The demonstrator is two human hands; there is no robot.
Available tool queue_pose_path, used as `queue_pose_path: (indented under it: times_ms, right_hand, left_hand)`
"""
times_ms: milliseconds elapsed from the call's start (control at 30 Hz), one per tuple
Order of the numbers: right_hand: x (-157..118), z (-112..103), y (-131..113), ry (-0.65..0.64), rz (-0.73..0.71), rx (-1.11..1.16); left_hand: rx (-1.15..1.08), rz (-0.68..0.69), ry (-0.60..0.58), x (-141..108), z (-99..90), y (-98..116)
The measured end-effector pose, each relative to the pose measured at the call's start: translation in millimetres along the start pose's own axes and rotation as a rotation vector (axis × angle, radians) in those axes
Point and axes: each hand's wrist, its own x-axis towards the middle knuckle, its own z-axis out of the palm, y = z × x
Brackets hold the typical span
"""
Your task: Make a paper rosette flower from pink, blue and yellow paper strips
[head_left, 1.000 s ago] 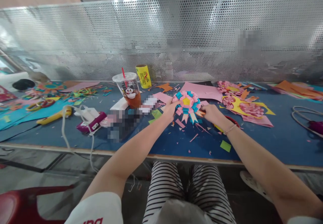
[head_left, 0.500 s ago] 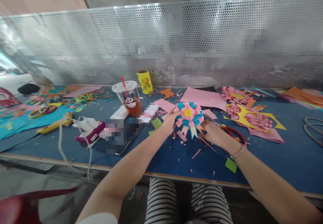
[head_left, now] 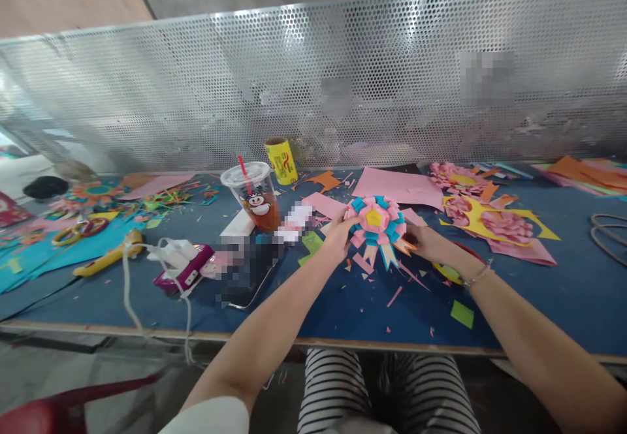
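Holding a paper rosette [head_left: 375, 222] up off the blue tabletop [head_left: 343, 297], both hands are on it: left hand [head_left: 337, 235] clamped on the rim at 9 o'clock, right hand [head_left: 425, 241] pinching the edge around 4 o'clock by the tails. Looks mostly built already, imo: pink and blue layers, yellow centre, ribbon tails hanging at 6. Maybe just some trimming left? Scraps are everywhere underneath. An iced tea cup [head_left: 255, 196] sits out at 10 o'clock, and pink paper flowers [head_left: 494, 222] at 3.
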Motion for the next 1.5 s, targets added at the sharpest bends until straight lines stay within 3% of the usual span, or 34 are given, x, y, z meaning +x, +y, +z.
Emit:
queue_pose_path:
  times_ms: [167, 233, 367, 533, 600, 667, 767, 833, 1000, 1200, 1500]
  right_hand:
    - [9.0, -3.4, 13.4, 0.342, 0.128, 0.219]
    - [11.6, -3.8, 17.7, 0.379, 0.136, 0.425]
    - [17.9, -3.7, 22.6, 0.435, 0.104, 0.654]
    - [21.8, -2.7, 15.9, 0.498, 0.162, 0.926]
    - [18.4, -2.9, 6.6, 0.493, 0.154, 1.081]
    - [12.7, -2.8, -4.7, 0.408, 0.127, 1.153]
    - [4.7, -1.0, -18.6, 0.250, 0.112, 1.113]
    - [2.2, 0.8, -22.7, 0.224, 0.119, 1.092]
    - [2.3, 1.3, -20.3, 0.263, 0.127, 1.092]
    - [0.8, -5.5, -16.7, 0.321, 0.131, 1.100]
    - [-1.9, -13.4, -15.7, 0.348, 0.133, 1.136]
  left_hand:
    - [0.029, -0.009, -0.015, 10.0, -2.9, -10.1]
    - [0.096, 0.001, 0.023, 13.0, -2.4, -13.3]
    - [0.160, 0.082, -0.145, 12.7, 0.0, -12.2]
    - [0.232, 0.172, -0.218, 10.4, 0.2, -12.5]
    - [0.299, 0.201, -0.225, 11.1, -0.8, -15.2]
    - [0.356, 0.223, -0.231, 11.9, -1.9, -17.2]
    - [0.392, 0.254, -0.253, 12.4, -3.2, -17.3]
    - [0.408, 0.250, -0.262, 12.2, -3.5, -15.7]
    - [0.356, 0.228, -0.261, 8.6, -1.5, -11.8]
    - [0.241, -0.019, -0.195, 4.3, 0.2, -7.9]
    - [0.333, -0.003, -0.137, 8.3, -2.4, -8.9]
